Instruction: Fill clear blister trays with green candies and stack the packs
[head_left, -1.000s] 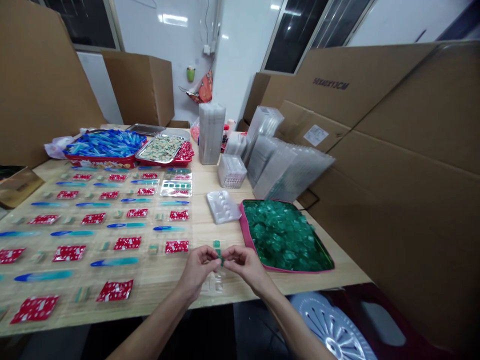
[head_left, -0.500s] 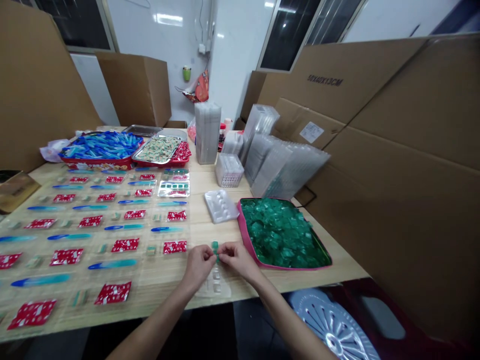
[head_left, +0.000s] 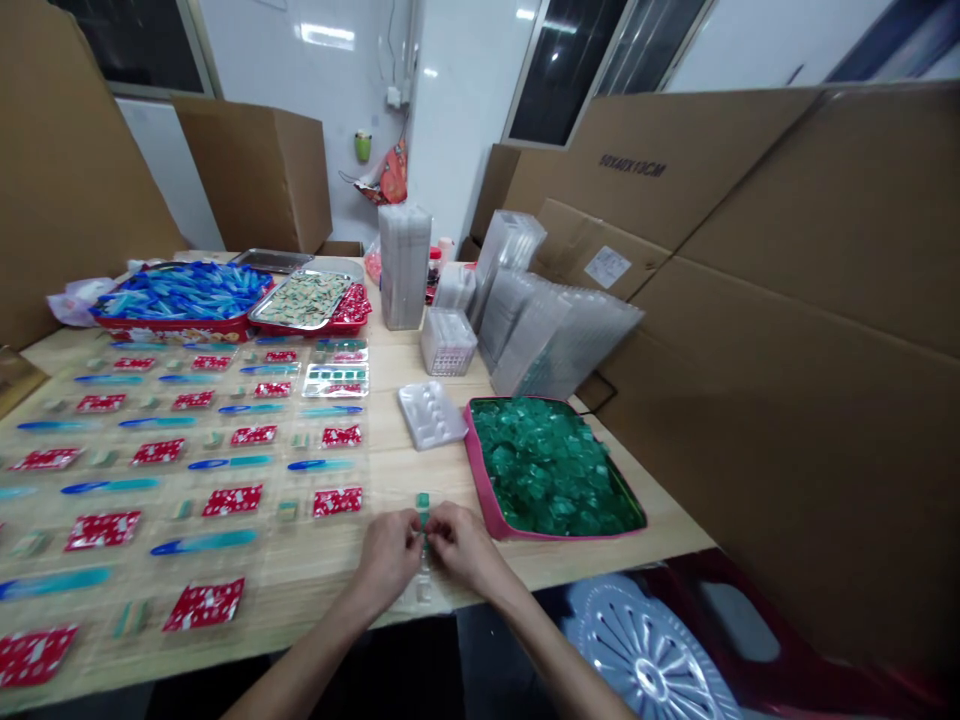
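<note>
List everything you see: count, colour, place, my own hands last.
Table: one, pale, centre
Clear tray: one, colourless, front edge
Pink tin: one, pink, right
Green pieces: many, green, mostly that tin
Moulded tray: at least one, whitish, centre
Plastic stacks: several, clear, back centre
Red tin: one, red, back left
Blue sticks: many, blue, red tin, left rows
Pale pieces: many, cream, metal tray
Red packets: many, red, left rows, back
Cardboard boxes: several, brown, around table
Green cup: one, green, wall
Orange bag: one, orange, wall
Windows: at least two, dark, wall
Slotted disc: one, grey, lower right
Left hand and right hand: two, bare, over clear tray
</note>
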